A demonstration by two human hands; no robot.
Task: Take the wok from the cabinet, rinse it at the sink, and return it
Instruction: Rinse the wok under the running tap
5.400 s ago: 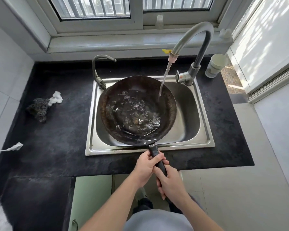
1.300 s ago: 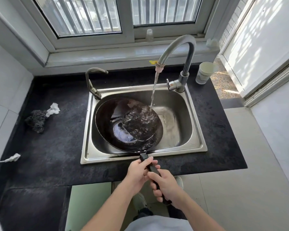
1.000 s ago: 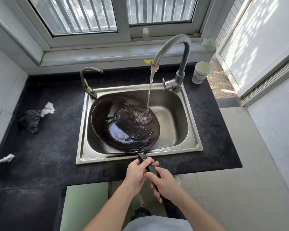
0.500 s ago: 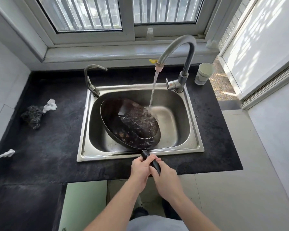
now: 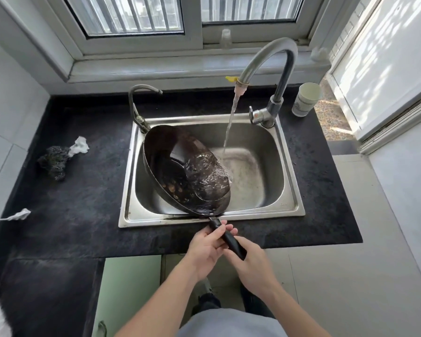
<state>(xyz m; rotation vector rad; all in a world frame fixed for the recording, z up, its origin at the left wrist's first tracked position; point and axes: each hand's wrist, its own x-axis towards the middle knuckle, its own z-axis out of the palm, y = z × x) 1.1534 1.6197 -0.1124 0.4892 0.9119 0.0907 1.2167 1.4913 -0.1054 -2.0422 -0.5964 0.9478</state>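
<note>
The dark wok (image 5: 180, 166) is inside the steel sink (image 5: 289, 210), tipped steeply onto its right side so water pours out over its lower right rim. Its black handle (image 5: 229, 238) sticks out over the sink's front edge. My left hand (image 5: 206, 246) wraps the handle from the left, near the wok. My right hand (image 5: 252, 266) holds the handle's end from below. Water runs from the tall faucet (image 5: 275, 69) and falls just right of the wok, onto the sink floor.
A small second tap (image 5: 139, 103) stands at the sink's back left corner. A paper cup (image 5: 305, 99) sits right of the faucet. On the black counter (image 5: 83, 215) lie a steel scourer (image 5: 54, 161) and paper scraps (image 5: 18, 214). A green cabinet front (image 5: 129, 288) is below.
The wok has rolled from nearly level to steeply tilted to the right, spilling its water into the sink. Both hands stayed on the handle, turning it.
</note>
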